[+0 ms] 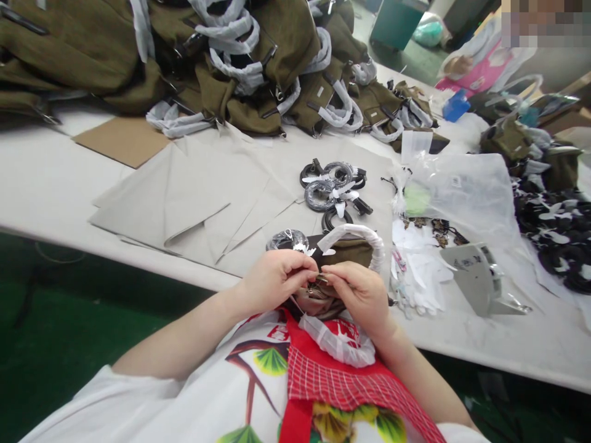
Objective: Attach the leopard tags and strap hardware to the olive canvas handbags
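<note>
An olive bag (pixel 351 252) with two handles wrapped in white sheeting lies at the table's front edge, partly against my red apron. My left hand (pixel 281 278) pinches a small metal piece at the bag's opening, its thumb and forefinger pressed together. Close beside it, my right hand (pixel 361 292) closes its fingertips on the same metal piece (pixel 321 280), which looks like part of a zipper. One wrapped handle (pixel 339 344) hangs over the apron, and the other arches behind my right hand. A coiled strap in clear wrap (pixel 287 240) sits just behind my left hand.
Coiled black straps (pixel 323 194) lie beyond the bag on grey sheets (pixel 184 191). Many olive bags (pixel 258 67) are piled at the back. To the right are white tags (pixel 418 264), a plastic bag (pixel 471 184) and a grey holder (pixel 473 277). A person in pink (pixel 484 71) is at the far right.
</note>
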Tool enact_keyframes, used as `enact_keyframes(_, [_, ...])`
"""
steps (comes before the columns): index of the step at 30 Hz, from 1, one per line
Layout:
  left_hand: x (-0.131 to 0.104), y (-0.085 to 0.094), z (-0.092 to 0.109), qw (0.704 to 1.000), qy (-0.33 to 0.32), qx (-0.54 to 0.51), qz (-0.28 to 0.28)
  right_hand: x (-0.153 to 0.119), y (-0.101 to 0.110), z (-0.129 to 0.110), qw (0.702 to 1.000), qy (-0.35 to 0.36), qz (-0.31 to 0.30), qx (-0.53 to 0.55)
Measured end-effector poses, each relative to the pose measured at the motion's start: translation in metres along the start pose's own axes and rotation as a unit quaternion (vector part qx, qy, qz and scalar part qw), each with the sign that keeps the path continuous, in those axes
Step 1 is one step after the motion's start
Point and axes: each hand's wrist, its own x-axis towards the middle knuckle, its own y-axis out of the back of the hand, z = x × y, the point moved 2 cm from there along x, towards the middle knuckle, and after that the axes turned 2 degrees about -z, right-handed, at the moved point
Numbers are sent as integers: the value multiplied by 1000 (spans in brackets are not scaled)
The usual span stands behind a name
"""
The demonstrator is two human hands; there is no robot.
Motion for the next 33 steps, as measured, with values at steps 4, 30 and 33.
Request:
enact_keyframes(4, [1, 1, 1, 1000, -13, 20, -1, -1, -1, -1, 999, 29, -12, -15])
enact_keyframes(30, [-3, 3, 10, 998, -41, 39, 29, -1, -5, -6, 982, -65, -15, 174])
enact_keyframes(33, [-5, 6, 10, 998, -47, 40, 31, -5, -15, 0, 912, -170, -62, 369])
